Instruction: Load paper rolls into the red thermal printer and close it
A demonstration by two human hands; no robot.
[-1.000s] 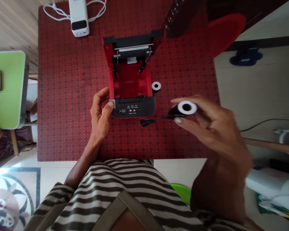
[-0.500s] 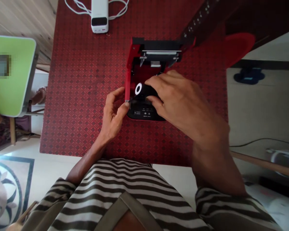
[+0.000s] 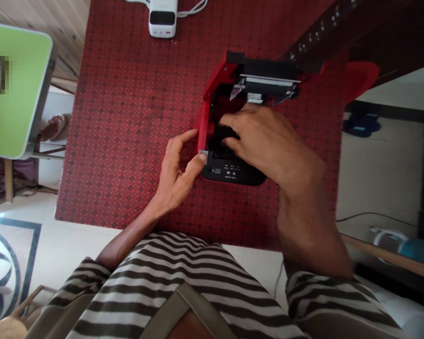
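A red and black printer (image 3: 242,175) stands on the table with its lid (image 3: 270,66) tipped back. My left hand (image 3: 178,174) grips its front left corner, thumb on a small grey tab and fingers along the red side wall. My right hand (image 3: 272,141) reaches down into the open compartment. Its thumb and forefinger are around a dark roll (image 3: 219,137), largely hidden by the hand and the shadow. Small white markings sit on the black front panel.
A white power bank (image 3: 162,19) with white cables lies at the back of the red patterned tabletop (image 3: 127,94). To the left is a green-topped table (image 3: 17,103). A dark perforated strip (image 3: 320,30) rises at the back right.
My right hand has lowered the roll deeper into the compartment; its white ring end no longer shows. The printer appears further right and slightly turned as the view has shifted.
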